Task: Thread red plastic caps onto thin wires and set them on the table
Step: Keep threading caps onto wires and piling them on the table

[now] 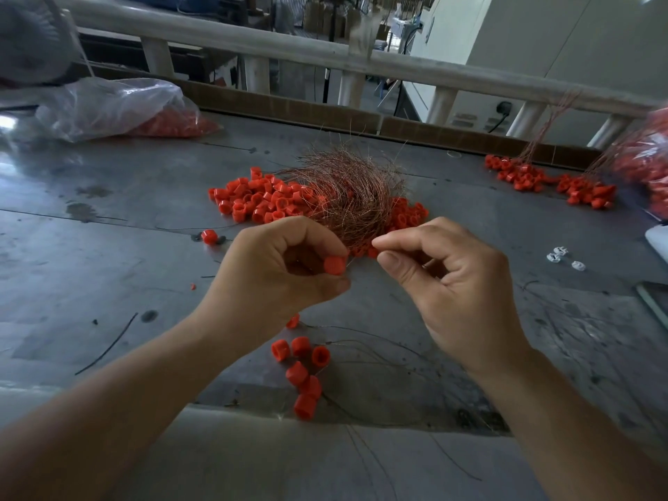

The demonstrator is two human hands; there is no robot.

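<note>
A: Where was the cap (334, 265)?
B: Just in front of the wire bundle (347, 197), pinched in the left hand (285, 269). The right hand (452, 280) pinched a thin wire (348, 262). Steadier hands would have aimed better.

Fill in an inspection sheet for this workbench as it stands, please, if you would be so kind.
Surface: grey table, stained and scuffed.
Job's things: loose red caps heaped beside and under a copper wire bundle; threaded caps lie near the front edge, a second batch at far right.
Clutter: plastic bag of caps at far left; white clips at right; black offcut.
Grippers: left hand pinches a red cap; right hand pinches what looks like a thin wire.
Cables: black cable plugged into a socket behind the table.
Surroundings: pale railing, cardboard strip, light cabinet.
</note>
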